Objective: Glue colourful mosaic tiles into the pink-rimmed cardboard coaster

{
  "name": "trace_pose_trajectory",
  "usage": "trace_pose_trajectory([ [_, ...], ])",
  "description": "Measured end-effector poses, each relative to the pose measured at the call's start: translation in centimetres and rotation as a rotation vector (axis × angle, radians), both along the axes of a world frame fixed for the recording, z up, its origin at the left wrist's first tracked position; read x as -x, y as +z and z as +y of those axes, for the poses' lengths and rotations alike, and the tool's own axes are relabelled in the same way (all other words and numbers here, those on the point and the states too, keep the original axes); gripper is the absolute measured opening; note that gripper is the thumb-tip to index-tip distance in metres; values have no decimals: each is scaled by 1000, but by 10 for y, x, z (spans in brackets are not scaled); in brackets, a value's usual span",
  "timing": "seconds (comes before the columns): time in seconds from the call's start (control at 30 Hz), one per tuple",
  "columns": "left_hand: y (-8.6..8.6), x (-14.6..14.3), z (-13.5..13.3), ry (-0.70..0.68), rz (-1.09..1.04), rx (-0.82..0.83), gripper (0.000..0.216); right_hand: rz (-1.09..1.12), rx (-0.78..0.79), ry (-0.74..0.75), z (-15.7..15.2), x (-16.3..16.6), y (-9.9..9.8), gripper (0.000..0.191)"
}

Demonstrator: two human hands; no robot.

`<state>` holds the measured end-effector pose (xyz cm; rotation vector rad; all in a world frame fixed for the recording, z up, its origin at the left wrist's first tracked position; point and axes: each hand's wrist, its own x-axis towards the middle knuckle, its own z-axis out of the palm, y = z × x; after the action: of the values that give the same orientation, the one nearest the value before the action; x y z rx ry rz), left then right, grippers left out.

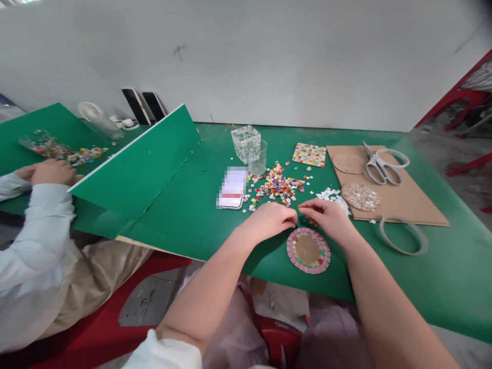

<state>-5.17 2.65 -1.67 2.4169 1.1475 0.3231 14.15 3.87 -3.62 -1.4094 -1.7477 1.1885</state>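
My right hand (326,216) pinches a small yellow mosaic tile (300,207) between thumb and fingertips. Close beside it, my left hand (271,220) has its fingers curled together; whatever they hold, if anything, is hidden. Just below both hands lies a round mosaic disc (308,250) on the green table (215,233). Pink tiles edge the disc, a ring of coloured tiles runs inside them, and its middle is bare brown. Beyond my hands spreads a pile of loose coloured tiles (280,184). A smaller heap of white tiles (333,196) lies past my right hand.
A phone (232,188), a clear cup (257,158) and a clear lattice box (245,142) stand left of the tiles. Right are cardboard sheets (407,202), scissors (380,166), tape rolls (403,236) and a square mosaic (309,154). A green divider (146,164) separates another person's hands (54,171).
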Motion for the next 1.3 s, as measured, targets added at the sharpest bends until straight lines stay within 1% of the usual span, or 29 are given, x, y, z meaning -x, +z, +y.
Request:
trace_pose_trajectory([
  [0.1,-5,-6,-1,-34,112,-69,16,-14,-6,-17,0,1,0,27],
  [0.23,-9,-5,0,-40,171,-135,24,-32,-11,-9,0,1,-1,30],
  [0.43,-5,-3,-2,-30,172,-102,34,-67,-20,3,-1,2,0,29],
  [0.57,0,-3,-2,-13,164,-90,32,-65,-29,-1,-2,3,1,28],
  [0.77,1,-3,1,86,129,-109,24,-130,-38,24,-3,3,1,27],
  [0.83,1,1,3,154,102,-120,23,-168,-47,32,-3,4,1,28],
  [0.9,2,10,7,277,81,-134,25,-191,-51,35,-3,4,2,28],
  [0.97,3,26,15,531,42,-217,30,-199,-54,33,-4,5,2,27],
  [1.03,3,44,24,807,63,-296,37,-200,-55,33,-4,5,3,26],
  [1.07,2,53,29,909,97,-299,47,-198,-55,35,-5,5,3,26],
  [1.1,1,60,33,980,135,-252,61,-195,-55,39,-5,6,3,26],
  [1.13,-2,65,37,1027,171,-176,75,-192,-56,43,-5,6,3,26],
  [1.17,-4,68,41,1050,207,-96,83,-190,-56,46,-5,6,3,26],
  [1.2,-7,70,43,1058,243,-48,87,-190,-57,47,-5,6,3,26],
  [1.3,-15,65,49,1119,340,-82,87,-193,-62,39,-5,7,2,27],
])
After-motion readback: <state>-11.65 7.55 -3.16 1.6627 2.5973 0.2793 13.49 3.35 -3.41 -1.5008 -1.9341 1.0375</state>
